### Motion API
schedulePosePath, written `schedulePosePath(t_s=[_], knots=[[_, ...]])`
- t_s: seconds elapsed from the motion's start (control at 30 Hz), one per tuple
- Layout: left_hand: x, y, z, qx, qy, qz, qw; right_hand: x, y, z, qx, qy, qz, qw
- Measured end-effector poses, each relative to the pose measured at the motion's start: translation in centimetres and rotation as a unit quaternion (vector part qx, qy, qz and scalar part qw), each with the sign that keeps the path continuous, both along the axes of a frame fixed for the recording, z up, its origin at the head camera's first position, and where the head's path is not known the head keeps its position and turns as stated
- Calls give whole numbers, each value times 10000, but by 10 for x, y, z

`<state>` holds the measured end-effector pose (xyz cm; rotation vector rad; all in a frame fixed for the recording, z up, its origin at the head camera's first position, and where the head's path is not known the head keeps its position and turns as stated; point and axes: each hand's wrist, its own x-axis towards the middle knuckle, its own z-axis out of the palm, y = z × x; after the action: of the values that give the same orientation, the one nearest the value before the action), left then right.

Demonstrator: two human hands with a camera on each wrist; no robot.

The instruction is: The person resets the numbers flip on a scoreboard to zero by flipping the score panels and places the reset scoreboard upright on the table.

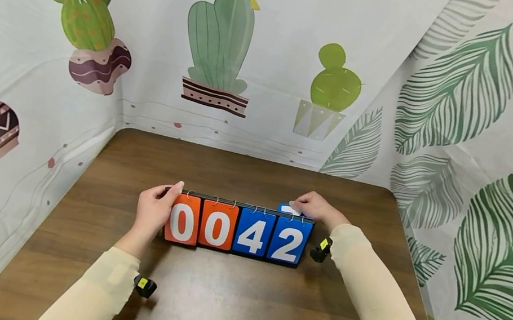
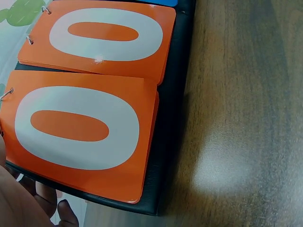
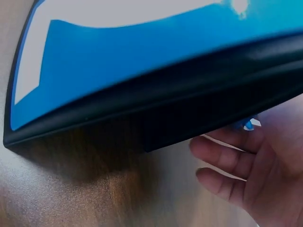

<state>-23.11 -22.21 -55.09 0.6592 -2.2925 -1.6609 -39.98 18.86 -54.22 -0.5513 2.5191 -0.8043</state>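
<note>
A tabletop flip scoreboard (image 1: pixel 236 231) stands on the table, with orange cards reading 0 and 0 and blue cards reading 4 and 2. My left hand (image 1: pixel 155 208) grips its upper left corner, thumb at the front and fingers behind, next to the first orange card (image 2: pixel 125 156). At the upper right corner, my right hand (image 1: pixel 317 208) pinches a blue number card (image 1: pixel 285 208) that sticks up behind the top edge. The right wrist view shows the other fingers (image 3: pixel 222 156) loosely bent behind the black stand (image 3: pixel 109 109); the pinch itself is mostly hidden there.
Metal rings (image 1: pixel 256 209) join the cards to the scoreboard's top edge. The brown wooden table (image 1: pixel 220 308) extends in front of and behind it. Curtains (image 1: pixel 287 16) printed with cacti and leaves hang along the table's back and sides.
</note>
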Motion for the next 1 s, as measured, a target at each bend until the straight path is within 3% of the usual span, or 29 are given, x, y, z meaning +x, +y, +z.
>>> schedulePosePath(t_s=[0.13, 0.27, 0.37, 0.47, 0.7, 0.87, 1.0], knots=[[0, 1, 0, 2, 15, 4, 10000, 2, 0, 5, 63, -232, -79, 9997], [-1, 1, -1, -12, 22, -2, 10000, 4, 4, 13, -340, -621, -465, 9964], [-1, 1, -1, -24, 15, -7, 10000, 4, 8, 19, -841, -991, -817, 9881], [-2, 1, -1, -31, 51, 9, 10000, 2, 12, 25, -1410, -1397, -1154, 9733], [-2, 0, -2, 1, -5, -16, 10000, -5, 19, 47, -2777, -1996, -1660, 9249], [-1, 0, -2, 81, -81, -43, 9999, -2, 21, 67, -3323, -2278, -1638, 9005], [-1, 0, -2, 77, -44, -42, 10000, 3, 23, 83, -3620, -2498, -1345, 8880]])
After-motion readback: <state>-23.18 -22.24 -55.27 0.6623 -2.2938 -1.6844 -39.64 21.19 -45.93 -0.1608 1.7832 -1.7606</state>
